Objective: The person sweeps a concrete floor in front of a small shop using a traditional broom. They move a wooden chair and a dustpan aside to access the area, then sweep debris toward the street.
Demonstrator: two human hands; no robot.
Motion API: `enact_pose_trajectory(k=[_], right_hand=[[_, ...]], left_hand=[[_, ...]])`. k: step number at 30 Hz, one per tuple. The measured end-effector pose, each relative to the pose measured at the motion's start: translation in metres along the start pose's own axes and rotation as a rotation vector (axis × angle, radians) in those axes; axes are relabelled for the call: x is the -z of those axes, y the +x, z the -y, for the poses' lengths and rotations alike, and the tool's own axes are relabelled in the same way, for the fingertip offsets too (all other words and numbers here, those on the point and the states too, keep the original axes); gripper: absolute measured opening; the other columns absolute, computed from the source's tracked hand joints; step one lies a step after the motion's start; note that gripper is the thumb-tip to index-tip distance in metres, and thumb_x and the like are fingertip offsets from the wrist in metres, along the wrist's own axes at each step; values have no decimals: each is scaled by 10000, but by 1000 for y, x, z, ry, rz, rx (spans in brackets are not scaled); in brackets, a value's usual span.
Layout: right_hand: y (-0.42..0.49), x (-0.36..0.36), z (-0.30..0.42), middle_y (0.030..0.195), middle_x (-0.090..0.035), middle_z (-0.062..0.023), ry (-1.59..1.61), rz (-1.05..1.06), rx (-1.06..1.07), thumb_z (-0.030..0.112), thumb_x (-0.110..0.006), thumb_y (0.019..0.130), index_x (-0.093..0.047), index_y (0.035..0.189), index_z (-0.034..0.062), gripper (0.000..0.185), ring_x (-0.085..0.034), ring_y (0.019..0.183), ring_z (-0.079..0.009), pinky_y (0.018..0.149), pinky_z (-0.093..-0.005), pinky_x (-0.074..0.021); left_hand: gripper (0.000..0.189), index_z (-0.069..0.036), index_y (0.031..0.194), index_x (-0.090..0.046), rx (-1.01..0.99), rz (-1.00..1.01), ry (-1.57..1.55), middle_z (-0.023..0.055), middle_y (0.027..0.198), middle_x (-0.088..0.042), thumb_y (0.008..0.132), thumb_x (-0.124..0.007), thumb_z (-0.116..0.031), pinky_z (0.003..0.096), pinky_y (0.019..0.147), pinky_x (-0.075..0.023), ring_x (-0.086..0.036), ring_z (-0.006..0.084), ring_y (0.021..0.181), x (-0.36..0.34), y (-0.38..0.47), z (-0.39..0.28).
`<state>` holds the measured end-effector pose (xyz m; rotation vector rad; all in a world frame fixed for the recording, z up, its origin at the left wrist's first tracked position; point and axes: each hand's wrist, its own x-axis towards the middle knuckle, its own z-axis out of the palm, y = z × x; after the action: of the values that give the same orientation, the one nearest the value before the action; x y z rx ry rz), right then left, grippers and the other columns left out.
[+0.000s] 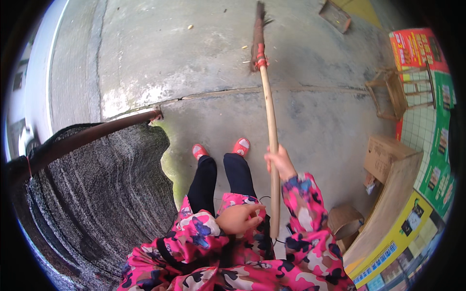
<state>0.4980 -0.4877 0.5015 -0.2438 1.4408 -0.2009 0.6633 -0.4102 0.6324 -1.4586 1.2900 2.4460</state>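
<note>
My right hand (281, 162) is closed around the pale wooden handle (269, 105) of a broom, partway along its length. The broom's dark bristle head (258, 27) is bound with red strips and rests on the concrete floor ahead of me. Below the grip, the handle's lower end reaches back beside my right thigh. My left hand (240, 219) is held in front of my lap, left of the handle and apart from it. Its fingers are loosely bent and slightly apart, with nothing in them.
Dark mesh cloth (109, 174) hangs from a rusty pole (98, 134) on my left. A wooden chair (395, 91), a cardboard box (386, 156) and a wooden table (386, 203) line the right wall. A dustpan-like tray (335, 16) lies far right. Small debris (244, 47) dots the floor.
</note>
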Motion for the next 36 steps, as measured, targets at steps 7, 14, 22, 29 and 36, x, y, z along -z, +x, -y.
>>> enact_pose_trajectory(k=[7, 14, 22, 29, 36], right_hand=[[18, -136, -71, 551, -465, -44, 53, 417, -111, 28, -556, 689, -430, 910, 24, 254, -465, 369, -142, 322, -265, -373], [183, -292, -137, 537, -481, -42, -67, 565, -197, 57, -589, 652, -472, 711, 11, 139, -463, 367, -138, 332, -274, -390], [126, -170, -106, 564, -456, -25, -512, 264, -197, 16, -534, 681, -443, 848, 15, 191, -436, 355, -102, 309, -241, -373], [38, -160, -90, 585, -475, -40, -746, -66, -20, 34, -536, 683, -406, 903, 1, 258, -470, 360, -143, 309, -275, -391], [126, -222, -148, 620, -547, -152, -1281, 150, 288, 224, -590, 744, -410, 891, 2, 321, -540, 409, -224, 370, -342, -427]], left_hand=[[335, -56, 1107, -493, 126, -552, -176, 98, 728, -581, 787, -533, -145, 298, 583, -451, -581, 196, 632, 84, -40, 77], [331, -30, 1159, -451, 218, -703, -281, 26, 780, -549, 832, -479, -76, 200, 626, -417, -509, 73, 679, 124, -45, 204], [295, -39, 1078, -521, 271, -799, -488, 35, 700, -552, 791, -540, -105, 231, 585, -413, -505, 90, 617, 151, -112, 265], [271, -36, 1054, -530, 60, -685, -448, 53, 705, -559, 796, -529, -116, 251, 599, -422, -523, 115, 629, 154, -110, 284], [256, -19, 1040, -536, 77, -770, -437, 28, 701, -546, 792, -531, -83, 219, 587, -415, -507, 82, 625, 140, -93, 309]])
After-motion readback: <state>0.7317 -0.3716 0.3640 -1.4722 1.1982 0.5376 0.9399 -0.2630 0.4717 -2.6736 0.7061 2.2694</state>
